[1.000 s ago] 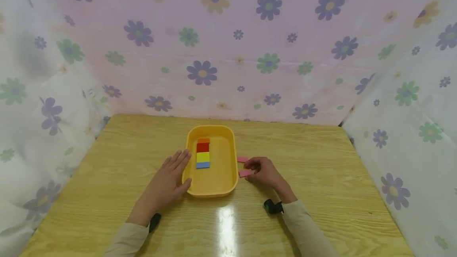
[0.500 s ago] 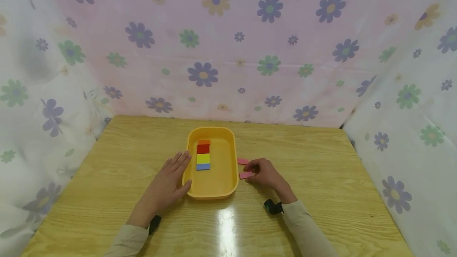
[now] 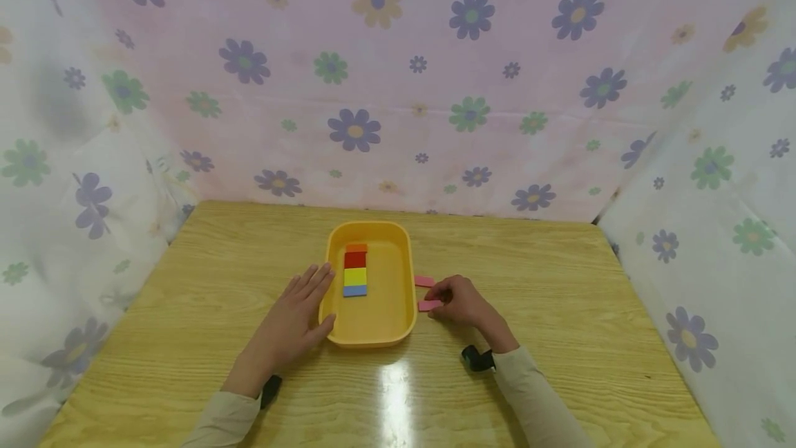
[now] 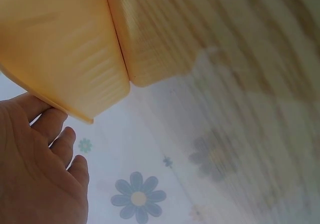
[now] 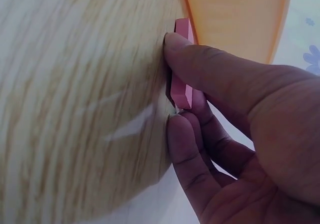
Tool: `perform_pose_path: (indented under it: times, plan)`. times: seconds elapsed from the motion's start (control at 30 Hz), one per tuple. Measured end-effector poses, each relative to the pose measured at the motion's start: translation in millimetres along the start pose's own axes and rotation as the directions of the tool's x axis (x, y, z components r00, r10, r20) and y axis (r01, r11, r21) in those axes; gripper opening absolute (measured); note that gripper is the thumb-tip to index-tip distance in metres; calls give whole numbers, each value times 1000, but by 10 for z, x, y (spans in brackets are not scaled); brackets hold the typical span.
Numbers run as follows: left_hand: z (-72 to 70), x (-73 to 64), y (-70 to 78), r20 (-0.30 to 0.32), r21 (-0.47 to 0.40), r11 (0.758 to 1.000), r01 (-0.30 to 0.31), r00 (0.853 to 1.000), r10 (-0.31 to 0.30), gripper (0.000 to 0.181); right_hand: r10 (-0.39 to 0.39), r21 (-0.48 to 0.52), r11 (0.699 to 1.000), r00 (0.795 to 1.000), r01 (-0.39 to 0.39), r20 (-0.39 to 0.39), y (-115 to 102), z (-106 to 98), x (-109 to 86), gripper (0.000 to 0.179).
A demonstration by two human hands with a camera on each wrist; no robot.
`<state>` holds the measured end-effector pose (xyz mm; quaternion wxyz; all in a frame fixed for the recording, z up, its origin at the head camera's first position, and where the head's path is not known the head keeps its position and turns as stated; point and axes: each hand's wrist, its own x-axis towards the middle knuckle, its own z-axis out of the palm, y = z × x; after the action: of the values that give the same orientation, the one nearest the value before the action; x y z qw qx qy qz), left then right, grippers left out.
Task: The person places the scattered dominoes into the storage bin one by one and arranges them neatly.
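Observation:
A yellow plastic tray (image 3: 388, 310) stands on the wooden table. Inside it, near its left wall, an orange block (image 3: 356, 248), a red block (image 3: 356, 260), a yellow block (image 3: 355, 276) and a blue block (image 3: 355, 291) form a column, touching end to end. My left hand (image 3: 285, 327) rests on the tray's left rim with straight fingers; the left wrist view shows fingertips against the rim (image 4: 75, 116). Beside the tray's right wall, my right hand (image 3: 463, 304) pinches the nearer pink block (image 5: 182, 92) between thumb and fingers. A farther pink block (image 3: 424, 281) lies just beyond it.
The wooden table (image 3: 535, 261) reaches a flower-patterned cloth (image 3: 398, 88) that hangs at the back and both sides. Black wrist straps (image 3: 477, 358) show below each hand. A bright light reflection (image 3: 396, 399) lies on the table in front of the tray.

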<state>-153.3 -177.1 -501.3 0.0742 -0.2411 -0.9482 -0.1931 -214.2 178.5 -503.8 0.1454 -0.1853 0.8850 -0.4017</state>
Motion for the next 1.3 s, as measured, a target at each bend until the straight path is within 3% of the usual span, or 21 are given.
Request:
perform_pose_path:
  times: [0.23, 0.4, 0.83, 1.1, 1.3]
  plan:
    - [11, 7, 9, -25, 7, 1000, -15, 1000, 16, 72, -7, -13, 1000, 1000, 7, -8, -10, -9, -12, 21]
    - [0, 9, 8, -2, -1, 1000, -3, 1000, 3, 73, -12, -26, 1000, 998, 10, -56, -25, -3, -30, 22]
    - [8, 14, 12, -17, 9, 1000, -10, 1000, 10, 72, -77, 48, 995, 982, 87, -175, 18, 36, -110, 22]
    - [-7, 23, 25, 7, 0, 1000, 8, 1000, -8, 73, -44, 179, 979, 959, 98, -280, 26, 119, -148, 20]
    - [-20, 15, 31, 20, -2, 1000, 15, 1000, -15, 73, 5, 291, 952, 949, 92, -315, 38, 187, -150, 22]
